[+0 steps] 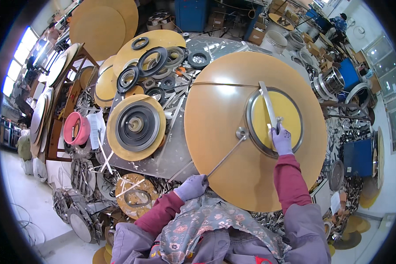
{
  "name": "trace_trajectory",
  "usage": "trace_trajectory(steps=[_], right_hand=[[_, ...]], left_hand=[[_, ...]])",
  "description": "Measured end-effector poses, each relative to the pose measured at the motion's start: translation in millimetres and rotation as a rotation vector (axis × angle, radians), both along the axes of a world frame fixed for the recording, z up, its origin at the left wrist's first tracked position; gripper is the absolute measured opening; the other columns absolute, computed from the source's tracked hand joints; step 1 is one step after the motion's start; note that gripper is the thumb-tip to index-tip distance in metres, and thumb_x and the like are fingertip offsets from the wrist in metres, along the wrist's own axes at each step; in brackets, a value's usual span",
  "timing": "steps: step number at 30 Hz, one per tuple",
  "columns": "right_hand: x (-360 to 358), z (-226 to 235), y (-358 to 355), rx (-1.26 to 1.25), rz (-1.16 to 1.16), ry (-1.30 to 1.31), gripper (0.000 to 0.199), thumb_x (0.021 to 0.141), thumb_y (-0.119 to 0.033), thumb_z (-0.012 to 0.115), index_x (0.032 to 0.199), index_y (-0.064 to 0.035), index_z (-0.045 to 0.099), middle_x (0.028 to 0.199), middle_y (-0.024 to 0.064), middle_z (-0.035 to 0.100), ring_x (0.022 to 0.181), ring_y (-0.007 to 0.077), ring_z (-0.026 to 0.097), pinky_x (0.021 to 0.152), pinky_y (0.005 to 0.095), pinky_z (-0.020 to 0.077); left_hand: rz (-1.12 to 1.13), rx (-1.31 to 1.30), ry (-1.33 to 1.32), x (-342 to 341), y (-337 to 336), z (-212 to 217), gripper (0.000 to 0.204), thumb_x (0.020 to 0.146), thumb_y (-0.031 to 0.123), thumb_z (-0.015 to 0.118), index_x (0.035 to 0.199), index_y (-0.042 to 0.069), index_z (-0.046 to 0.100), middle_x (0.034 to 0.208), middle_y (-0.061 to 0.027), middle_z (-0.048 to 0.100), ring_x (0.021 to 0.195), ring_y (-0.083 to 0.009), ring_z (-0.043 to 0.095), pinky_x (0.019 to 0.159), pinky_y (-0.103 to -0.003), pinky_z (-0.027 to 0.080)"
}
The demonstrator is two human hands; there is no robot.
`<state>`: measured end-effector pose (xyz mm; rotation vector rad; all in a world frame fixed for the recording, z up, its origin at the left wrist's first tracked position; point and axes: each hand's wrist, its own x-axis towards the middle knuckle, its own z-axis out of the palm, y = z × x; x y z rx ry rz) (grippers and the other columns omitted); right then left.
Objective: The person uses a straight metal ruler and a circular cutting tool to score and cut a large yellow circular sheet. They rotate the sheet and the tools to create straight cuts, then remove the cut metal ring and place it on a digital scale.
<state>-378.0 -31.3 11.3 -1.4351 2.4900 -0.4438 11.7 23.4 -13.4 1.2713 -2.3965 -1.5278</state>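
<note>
A large tan disc [220, 110] stands tilted before me, with a smaller yellow disc [290, 108] at its centre, bordered by a dark metal ring [251, 122]. My right hand [282, 141], in a lilac glove, is closed around the lower end of a flat metal bar [266, 102] lying across the yellow disc. My left hand [192, 187], gloved too, grips the near end of a thin metal rod [225, 156]. A small round roller [242, 133] at the rod's far end sits against or close beside the ring. A narrow strip [224, 83] crosses the tan disc toward the ring.
Left on the grey metal table [174, 147] is a smaller tan disc with a black ringed hub [136, 125]. Black rings [152, 61] pile up behind it. A pink basin [77, 128] and white strips [105, 156] lie further left. Metal scraps crowd the right side.
</note>
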Motion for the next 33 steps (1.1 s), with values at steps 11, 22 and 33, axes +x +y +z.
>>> trace_trajectory(steps=[11, 22, 33], right_hand=[[-9, -1, 2, 0.001, 0.048, 0.086, 0.035, 0.084, -0.029, 0.061, 0.104, -0.0003, 0.061, 0.087, 0.0232, 0.065, 0.085, 0.0384, 0.063, 0.079, 0.0462, 0.0482], [-5, 7, 18, -0.06, 0.094, -0.017, 0.037, 0.085, -0.029, 0.061, 0.108, -0.0006, 0.06, 0.08, 0.018, 0.064, 0.071, 0.0281, 0.063, 0.065, 0.0393, 0.0485], [-188, 43, 233, -0.675, -0.771, -0.91, 0.016, 0.085, -0.02, 0.063, 0.076, -0.0109, 0.054, 0.063, -0.0028, 0.047, 0.047, 0.0062, 0.04, 0.042, 0.02, 0.031]], left_hand=[[-0.009, 0.015, -0.047, -5, -13, 12, 0.023, 0.086, 0.02, 0.05, 0.093, -0.001, 0.057, 0.086, -0.0254, 0.062, 0.085, -0.0423, 0.06, 0.075, -0.049, 0.046], [-0.044, -0.005, -0.092, -4, -16, 4, 0.018, 0.084, 0.016, 0.051, 0.092, 0.001, 0.058, 0.086, -0.023, 0.063, 0.084, -0.039, 0.061, 0.076, -0.045, 0.047], [0.075, 0.014, -0.069, 35, -17, 22, 0.022, 0.086, 0.018, 0.052, 0.09, -0.003, 0.058, 0.088, -0.0265, 0.062, 0.089, -0.0419, 0.06, 0.079, -0.048, 0.047]])
